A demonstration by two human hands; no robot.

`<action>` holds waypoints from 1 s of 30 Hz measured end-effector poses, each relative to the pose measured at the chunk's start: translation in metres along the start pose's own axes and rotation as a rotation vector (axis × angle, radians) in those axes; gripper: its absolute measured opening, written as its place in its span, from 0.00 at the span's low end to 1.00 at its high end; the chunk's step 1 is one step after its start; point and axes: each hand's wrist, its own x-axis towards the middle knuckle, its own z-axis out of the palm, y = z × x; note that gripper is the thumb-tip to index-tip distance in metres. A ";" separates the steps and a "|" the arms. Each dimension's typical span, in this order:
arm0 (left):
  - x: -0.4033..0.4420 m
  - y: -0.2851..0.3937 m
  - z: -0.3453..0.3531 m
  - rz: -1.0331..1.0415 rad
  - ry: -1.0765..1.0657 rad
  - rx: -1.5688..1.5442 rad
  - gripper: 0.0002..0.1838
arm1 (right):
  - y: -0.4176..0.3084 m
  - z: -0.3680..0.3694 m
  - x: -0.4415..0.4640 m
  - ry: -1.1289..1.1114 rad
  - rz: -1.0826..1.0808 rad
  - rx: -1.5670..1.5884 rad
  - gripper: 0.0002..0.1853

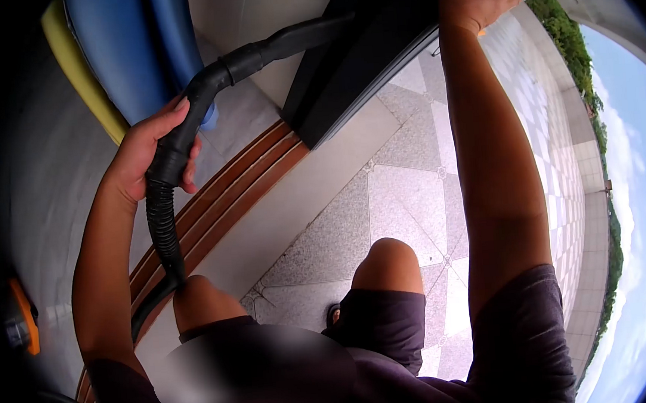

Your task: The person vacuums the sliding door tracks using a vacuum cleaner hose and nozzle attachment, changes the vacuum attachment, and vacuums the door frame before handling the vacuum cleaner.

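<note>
My left hand (156,149) is wrapped round the black handle of a vacuum cleaner hose (206,86). The ribbed part of the hose hangs below that hand and runs down past my knee. At its far end, the nozzle (311,34) reaches the dark door frame or panel (372,41); its tip merges with the dark surface, so I cannot tell exactly where it touches. My right hand (477,0) is raised high at the outer edge of the dark panel, with its fingers curled over that edge.
Brown sliding-door tracks (224,182) cross the floor beneath me. Blue and yellow padded things (129,50) stand at the upper left. An orange and black object (24,316), partly in shadow, is at the far left. Outside lies a patterned tile terrace (404,188) with a low wall (587,175).
</note>
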 end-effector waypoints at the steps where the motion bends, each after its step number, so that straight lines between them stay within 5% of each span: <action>1: -0.002 0.001 0.001 0.011 0.003 0.010 0.33 | 0.000 0.001 0.000 0.007 0.004 -0.016 0.47; 9: 0.007 -0.006 -0.011 0.040 0.014 0.069 0.38 | -0.003 -0.001 0.000 0.001 0.042 0.021 0.47; 30: 0.086 -0.154 -0.069 -0.186 0.076 0.005 0.39 | -0.006 0.000 0.006 0.016 0.059 -0.042 0.53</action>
